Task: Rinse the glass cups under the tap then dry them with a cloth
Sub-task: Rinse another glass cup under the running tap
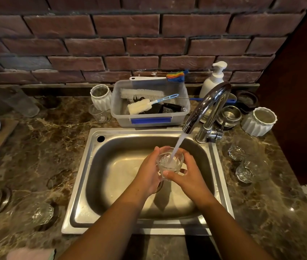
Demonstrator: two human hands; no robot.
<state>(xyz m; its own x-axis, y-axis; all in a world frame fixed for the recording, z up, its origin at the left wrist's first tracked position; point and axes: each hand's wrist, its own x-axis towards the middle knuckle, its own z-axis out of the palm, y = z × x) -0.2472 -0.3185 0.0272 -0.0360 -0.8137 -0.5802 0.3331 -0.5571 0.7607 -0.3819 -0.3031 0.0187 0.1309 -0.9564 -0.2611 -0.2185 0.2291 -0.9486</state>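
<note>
Both hands hold one clear glass cup (170, 162) upright over the steel sink (85, 166). My left hand (149, 175) wraps its left side and my right hand (188, 175) grips its right side, thumb across the front. Water streams from the chrome tap (208, 106) straight into the cup, which is filling. Two more glass cups (236, 152) (245, 172) lie on the counter right of the sink. Another glass cup (42, 212) lies on the counter at the left. A pink cloth (30, 254) shows at the bottom left edge.
Behind the sink stands a plastic tub (149, 117) with brushes. A soap pump bottle (213, 79), white ribbed pots (259, 121) (101, 96), steel rings (228, 116) and a small glass (99, 114) crowd the back counter. A brick wall rises behind.
</note>
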